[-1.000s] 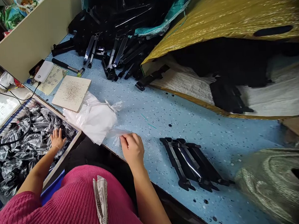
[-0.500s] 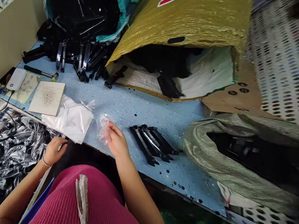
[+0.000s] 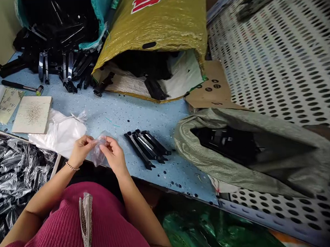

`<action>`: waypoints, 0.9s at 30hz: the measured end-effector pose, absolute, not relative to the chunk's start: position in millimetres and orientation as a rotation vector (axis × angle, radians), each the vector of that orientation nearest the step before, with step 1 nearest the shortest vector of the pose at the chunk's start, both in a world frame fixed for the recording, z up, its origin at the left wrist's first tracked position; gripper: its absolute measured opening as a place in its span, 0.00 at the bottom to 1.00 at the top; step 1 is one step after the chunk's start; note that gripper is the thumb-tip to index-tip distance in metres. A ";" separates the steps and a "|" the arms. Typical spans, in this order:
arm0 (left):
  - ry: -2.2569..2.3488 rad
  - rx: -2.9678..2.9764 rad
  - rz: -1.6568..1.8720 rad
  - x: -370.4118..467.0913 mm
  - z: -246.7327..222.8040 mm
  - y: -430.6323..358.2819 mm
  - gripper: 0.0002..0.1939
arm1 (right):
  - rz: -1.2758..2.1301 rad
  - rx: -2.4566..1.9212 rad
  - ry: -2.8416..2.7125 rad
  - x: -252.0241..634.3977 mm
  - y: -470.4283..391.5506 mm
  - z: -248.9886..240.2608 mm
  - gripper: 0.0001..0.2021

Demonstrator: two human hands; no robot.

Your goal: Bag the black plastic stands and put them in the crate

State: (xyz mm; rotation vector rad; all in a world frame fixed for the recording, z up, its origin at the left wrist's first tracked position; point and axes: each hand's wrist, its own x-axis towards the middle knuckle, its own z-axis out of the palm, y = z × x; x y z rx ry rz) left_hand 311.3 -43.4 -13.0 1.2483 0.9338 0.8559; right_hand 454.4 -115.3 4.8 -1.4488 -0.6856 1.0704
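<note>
Between my two hands is a clear plastic bag, crumpled and thin. My left hand pinches its left side with thumb and fingers. On its other side my right hand grips the bag's edge, fingers curled. Just beyond my left hand lies a stack of clear plastic bags at the table's front edge. To the right of my right hand, several long black plastic parts rest side by side on the blue speckled table.
A yellow woven sack and a grey-green sack lie open with black parts inside. A black pile spills from a teal sack. A hammer lies behind a pale board. Bagged parts fill the lower left.
My left hand has come up from the table's edge and taken hold of the plastic bag beside my right hand. The view has shifted to the right.
</note>
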 end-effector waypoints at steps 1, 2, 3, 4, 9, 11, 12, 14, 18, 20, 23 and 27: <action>0.912 1.309 0.860 308.1 -9.8 -42.3 0.14 | 1.048 -1.482 -0.735 461.6 -116.9 4.9 0.22; 0.891 1.403 0.875 304.6 -6.0 -41.3 0.11 | 1.017 -1.514 -0.781 471.3 -118.9 5.5 0.20; 0.867 1.536 0.895 300.7 -1.9 -40.5 0.08 | 0.968 -1.554 -0.834 483.7 -121.8 6.3 0.19; 0.836 1.703 0.910 296.5 2.0 -39.7 0.06 | 0.890 -1.613 -0.905 498.5 -126.2 7.1 0.18; 0.671 2.435 0.711 280.5 9.9 -36.2 0.17 | 0.098 -2.335 -1.263 576.5 -170.9 -0.2 0.12; 0.700 2.515 0.685 282.7 7.3 -34.7 0.18 | -0.016 -2.550 -1.378 589.5 -189.3 -9.1 0.13; 0.718 2.515 0.696 285.8 5.7 -33.9 0.18 | -0.010 -2.590 -1.429 590.8 -195.7 -13.2 0.13; 0.761 2.433 0.738 294.6 3.1 -32.2 0.16 | 0.074 -2.561 -1.453 586.8 -202.2 -17.3 0.13; 0.861 2.152 0.876 315.2 1.2 -31.0 0.09 | 0.603 -2.221 -1.044 570.7 -203.7 2.7 0.12; 0.899 2.071 0.920 326.0 1.3 -31.1 0.09 | 1.025 -1.892 -0.763 558.3 -209.3 23.0 0.14; 0.951 1.947 0.927 341.8 3.1 -30.1 0.10 | 1.636 -1.432 -0.519 530.4 -223.0 46.4 0.19; 0.938 1.832 0.997 349.6 6.8 -25.2 0.10 | 1.755 -1.312 -0.341 501.3 -226.6 39.6 0.18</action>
